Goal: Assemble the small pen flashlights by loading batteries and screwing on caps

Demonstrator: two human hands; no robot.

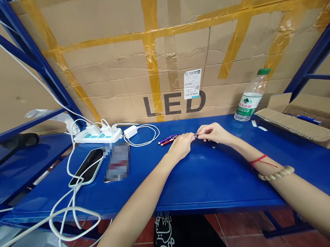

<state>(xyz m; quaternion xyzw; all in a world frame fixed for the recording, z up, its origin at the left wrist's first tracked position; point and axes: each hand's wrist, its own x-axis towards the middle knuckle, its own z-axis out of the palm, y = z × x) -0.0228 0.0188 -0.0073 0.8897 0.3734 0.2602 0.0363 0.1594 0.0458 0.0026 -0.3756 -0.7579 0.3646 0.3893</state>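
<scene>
My left hand (pixel 181 144) and my right hand (pixel 213 133) meet over the middle of the blue shelf (pixel 205 176). Both are pinched on a small dark and silver part (pixel 195 136) held between the fingertips. Just left of my left hand lie two slim purple pen-like sticks (pixel 168 139), touching or almost touching its fingers. A small dark piece (pixel 213 145) lies on the shelf under my right hand. A red string and a bead bracelet (pixel 276 174) sit on my right wrist.
A white power strip (pixel 98 134) with chargers and white cables (pixel 143 133) sits at the back left. A phone (pixel 86 167) and a blurred item (pixel 117 162) lie beside it. A water bottle (pixel 251 96) stands back right beside an open cardboard box (pixel 301 119). Taped cardboard (pixel 162 65) forms the back wall.
</scene>
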